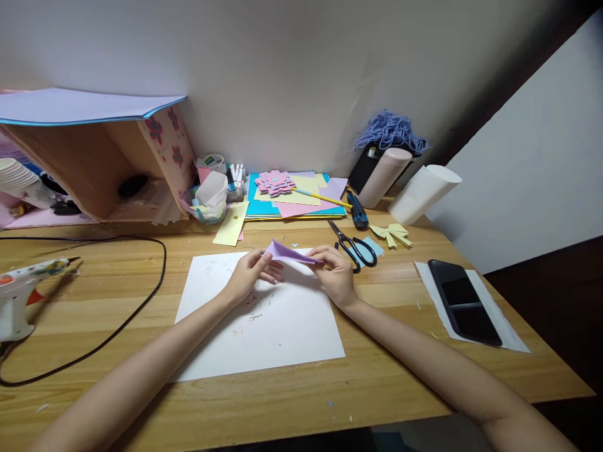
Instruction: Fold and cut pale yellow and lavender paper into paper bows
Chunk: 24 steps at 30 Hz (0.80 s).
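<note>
Both my hands hold a folded piece of purple paper (288,253) above a white sheet (292,333) on the wooden table. My left hand (249,273) pinches its left end between thumb and fingers, with the lower fingers spread a little underneath. The right end is gripped by my right hand (335,273), fingers curled in. Small coloured scraps and marks dot the white sheet below. Black-handled scissors (354,246) lie just beyond my right hand, partly over a light blue paper piece (374,246).
A glue gun (23,295) and its looping black cord (162,276) lie left. Behind are a cardboard box (164,163), markers (237,176), a pink layered paper flower (274,182) on coloured papers and a utility knife (357,210). A phone (464,301) lies right, near paper rolls (424,194).
</note>
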Each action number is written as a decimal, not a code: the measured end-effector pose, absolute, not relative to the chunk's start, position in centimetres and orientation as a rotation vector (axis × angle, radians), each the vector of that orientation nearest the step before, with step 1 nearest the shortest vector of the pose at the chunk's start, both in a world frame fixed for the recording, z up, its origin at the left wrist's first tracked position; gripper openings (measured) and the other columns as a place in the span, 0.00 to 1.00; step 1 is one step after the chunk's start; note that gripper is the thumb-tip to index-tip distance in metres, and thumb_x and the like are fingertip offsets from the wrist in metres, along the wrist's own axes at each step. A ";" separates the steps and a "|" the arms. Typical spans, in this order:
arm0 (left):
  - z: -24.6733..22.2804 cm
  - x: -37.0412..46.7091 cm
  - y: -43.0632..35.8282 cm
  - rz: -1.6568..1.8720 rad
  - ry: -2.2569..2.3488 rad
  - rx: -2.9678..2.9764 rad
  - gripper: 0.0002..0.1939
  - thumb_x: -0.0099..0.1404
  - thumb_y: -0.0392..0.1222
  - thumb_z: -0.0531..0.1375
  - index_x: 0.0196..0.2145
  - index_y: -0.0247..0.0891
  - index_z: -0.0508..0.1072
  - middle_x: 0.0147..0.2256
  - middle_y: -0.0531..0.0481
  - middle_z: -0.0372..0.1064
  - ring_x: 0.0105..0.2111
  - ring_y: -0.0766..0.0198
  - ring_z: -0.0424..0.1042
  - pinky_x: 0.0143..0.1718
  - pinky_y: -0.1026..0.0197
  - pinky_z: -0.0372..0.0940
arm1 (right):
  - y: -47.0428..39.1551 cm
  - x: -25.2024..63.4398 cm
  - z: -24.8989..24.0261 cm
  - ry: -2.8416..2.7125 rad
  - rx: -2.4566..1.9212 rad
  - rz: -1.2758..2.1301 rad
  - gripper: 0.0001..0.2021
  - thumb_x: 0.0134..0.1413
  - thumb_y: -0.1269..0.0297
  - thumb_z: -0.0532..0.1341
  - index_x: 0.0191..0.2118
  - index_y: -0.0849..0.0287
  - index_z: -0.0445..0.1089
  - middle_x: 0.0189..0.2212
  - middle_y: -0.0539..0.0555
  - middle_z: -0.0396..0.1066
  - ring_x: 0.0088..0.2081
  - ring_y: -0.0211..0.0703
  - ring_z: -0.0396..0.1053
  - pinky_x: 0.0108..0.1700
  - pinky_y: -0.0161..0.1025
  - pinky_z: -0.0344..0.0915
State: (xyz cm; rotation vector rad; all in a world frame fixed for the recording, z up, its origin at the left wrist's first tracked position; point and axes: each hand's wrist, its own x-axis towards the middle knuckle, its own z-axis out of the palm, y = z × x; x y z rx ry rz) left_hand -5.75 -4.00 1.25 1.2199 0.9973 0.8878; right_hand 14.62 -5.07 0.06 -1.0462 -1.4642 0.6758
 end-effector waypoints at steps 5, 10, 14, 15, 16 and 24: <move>1.7 -5.5 -4.3 0.902 0.918 1.165 0.18 0.57 0.47 0.60 0.41 0.33 0.70 0.39 0.44 0.71 0.37 0.57 0.74 0.40 0.55 0.69 | -5.5 14.1 -0.3 -1.432 -0.955 0.993 0.12 0.41 0.64 0.68 0.22 0.58 0.63 0.28 0.52 0.67 0.30 0.40 0.67 0.28 0.36 0.64; 1.8 -5.7 -4.1 0.918 0.943 1.180 0.17 0.50 0.37 0.64 0.39 0.33 0.71 0.35 0.46 0.72 0.34 0.60 0.72 0.37 0.59 0.69 | -5.0 14.1 -0.2 -1.470 -0.800 1.282 0.18 0.34 0.59 0.71 0.21 0.58 0.60 0.28 0.51 0.66 0.30 0.39 0.66 0.29 0.36 0.65; 1.2 -6.2 -3.6 0.924 0.846 1.118 0.16 0.56 0.43 0.61 0.41 0.34 0.70 0.35 0.45 0.72 0.32 0.61 0.72 0.37 0.57 0.68 | -4.8 14.3 0.0 -1.491 -0.859 1.214 0.21 0.36 0.57 0.70 0.19 0.58 0.55 0.25 0.49 0.65 0.28 0.38 0.63 0.30 0.35 0.62; 1.1 -6.2 -3.7 0.918 0.825 1.110 0.15 0.58 0.45 0.59 0.41 0.34 0.70 0.35 0.44 0.73 0.33 0.60 0.73 0.38 0.56 0.68 | -4.9 14.4 0.0 -1.496 -0.910 1.170 0.21 0.38 0.57 0.69 0.19 0.58 0.54 0.24 0.49 0.63 0.27 0.37 0.62 0.29 0.35 0.61; 1.1 -6.1 -3.8 0.906 0.800 1.110 0.16 0.59 0.48 0.57 0.40 0.33 0.70 0.35 0.44 0.73 0.34 0.59 0.73 0.39 0.54 0.67 | -5.0 14.4 0.1 -1.509 -0.967 1.108 0.21 0.41 0.58 0.68 0.19 0.57 0.53 0.22 0.48 0.62 0.26 0.36 0.61 0.28 0.35 0.59; 1.8 -4.3 -6.3 0.831 0.920 1.200 0.21 0.56 0.51 0.61 0.44 0.35 0.70 0.43 0.41 0.71 0.44 0.54 0.70 0.45 0.57 0.63 | -6.5 13.8 -0.1 -1.747 -1.087 0.648 0.07 0.49 0.63 0.61 0.31 0.55 0.61 0.27 0.50 0.65 0.28 0.39 0.65 0.31 0.37 0.64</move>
